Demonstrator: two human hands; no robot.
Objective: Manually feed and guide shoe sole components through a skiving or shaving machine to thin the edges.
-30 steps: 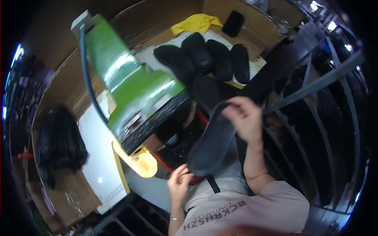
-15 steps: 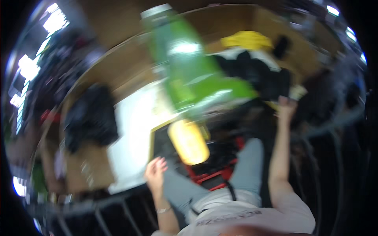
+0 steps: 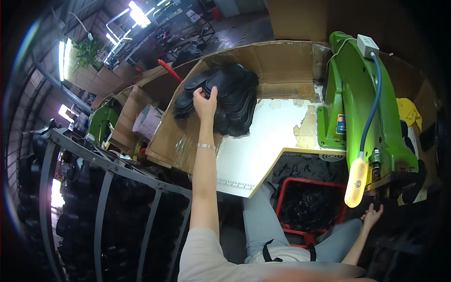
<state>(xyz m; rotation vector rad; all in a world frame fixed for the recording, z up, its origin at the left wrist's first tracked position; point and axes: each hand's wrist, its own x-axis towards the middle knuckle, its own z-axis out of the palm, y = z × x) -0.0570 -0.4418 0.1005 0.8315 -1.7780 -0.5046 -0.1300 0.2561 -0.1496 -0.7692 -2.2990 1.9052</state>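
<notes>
My left hand (image 3: 205, 104) reaches to a pile of black shoe soles (image 3: 237, 91) at the left back of the worktable. Its thumb and fingers are apart at the near edge of an upper sole, and I see no closed grip around it. At the lower right, my right hand (image 3: 372, 216) has its fingers apart and slightly bent, with nothing visible in them. It is just below the head of a green machine (image 3: 392, 108), from which a yellow lamp (image 3: 357, 183) hangs on a blue cable.
The white worktable (image 3: 249, 155) has a ruler strip along its front edge. Cardboard walls (image 3: 284, 63) surround it. Below, a red crate (image 3: 282, 202) holds black scraps beside my legs. A metal rack (image 3: 101, 202) stands at the left, and yellow cloth (image 3: 409, 113) lies behind the machine.
My view has swung left, so the machine now appears farther right. My left hand has moved from near the table's front edge out to the soles. My right hand has come lower, below the machine head.
</notes>
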